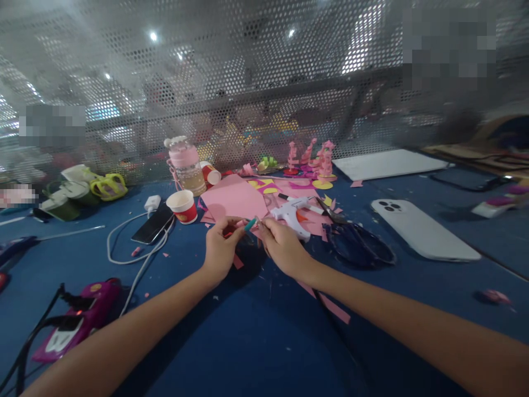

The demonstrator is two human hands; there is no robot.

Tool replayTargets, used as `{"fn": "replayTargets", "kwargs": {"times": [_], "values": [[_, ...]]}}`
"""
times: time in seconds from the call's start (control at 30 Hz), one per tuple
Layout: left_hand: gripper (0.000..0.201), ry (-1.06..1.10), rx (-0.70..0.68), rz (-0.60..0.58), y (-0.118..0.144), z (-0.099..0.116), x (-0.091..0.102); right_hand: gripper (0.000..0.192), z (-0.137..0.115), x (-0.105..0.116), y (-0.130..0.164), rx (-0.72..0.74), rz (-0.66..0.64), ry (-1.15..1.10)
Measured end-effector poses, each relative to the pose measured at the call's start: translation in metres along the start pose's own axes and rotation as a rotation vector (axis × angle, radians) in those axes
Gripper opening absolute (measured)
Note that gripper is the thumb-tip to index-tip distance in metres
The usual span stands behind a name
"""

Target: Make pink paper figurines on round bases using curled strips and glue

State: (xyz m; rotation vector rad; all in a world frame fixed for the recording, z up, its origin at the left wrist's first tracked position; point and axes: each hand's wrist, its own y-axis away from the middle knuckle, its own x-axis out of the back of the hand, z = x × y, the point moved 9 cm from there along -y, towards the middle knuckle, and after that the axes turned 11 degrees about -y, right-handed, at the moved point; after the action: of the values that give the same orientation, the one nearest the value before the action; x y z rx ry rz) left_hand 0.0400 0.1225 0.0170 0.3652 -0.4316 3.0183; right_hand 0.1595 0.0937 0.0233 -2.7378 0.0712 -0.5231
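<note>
My left hand (220, 247) and my right hand (281, 245) meet over the blue table (256, 342), fingertips pinched together. Between them sits a small teal stick-like piece (250, 224) with a bit of pink and red paper; which hand carries it is unclear. Just behind the hands lies a sheet of pink paper (233, 199). A white glue gun (292, 214) rests right of the pink sheet, close to my right hand. Dark scissors (359, 247) lie further right.
A red paper cup (183, 206), a dark phone (152, 225) with a white cable, a pink bottle (187, 165), pink paper figures (312, 157), a white phone (421, 230), a white board (388, 163), a magenta device (80, 320). Paper scraps lie around. Perforated metal screen behind.
</note>
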Motion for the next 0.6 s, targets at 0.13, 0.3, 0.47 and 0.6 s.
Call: {"fn": "replayTargets", "kwargs": {"times": [0.13, 0.3, 0.47, 0.6], "values": [[0.007, -0.02, 0.004, 0.021, 0.0, 0.0001, 0.0018, 0.029, -0.0026, 0.0003, 0.0006, 0.044, 0.009, 0.087], [0.011, -0.03, 0.015, 0.019, 0.0011, 0.0025, 0.0024, 0.025, -0.0019, -0.0013, 0.0007, 0.04, -0.006, 0.193], [0.014, -0.013, -0.009, 0.012, 0.001, 0.0055, 0.0017, 0.022, -0.0022, -0.0026, 0.0005, 0.048, -0.02, 0.258], [0.008, 0.016, 0.025, -0.003, -0.0004, 0.0014, -0.0004, 0.022, -0.0041, -0.0016, 0.0014, 0.067, -0.009, 0.292]]}}
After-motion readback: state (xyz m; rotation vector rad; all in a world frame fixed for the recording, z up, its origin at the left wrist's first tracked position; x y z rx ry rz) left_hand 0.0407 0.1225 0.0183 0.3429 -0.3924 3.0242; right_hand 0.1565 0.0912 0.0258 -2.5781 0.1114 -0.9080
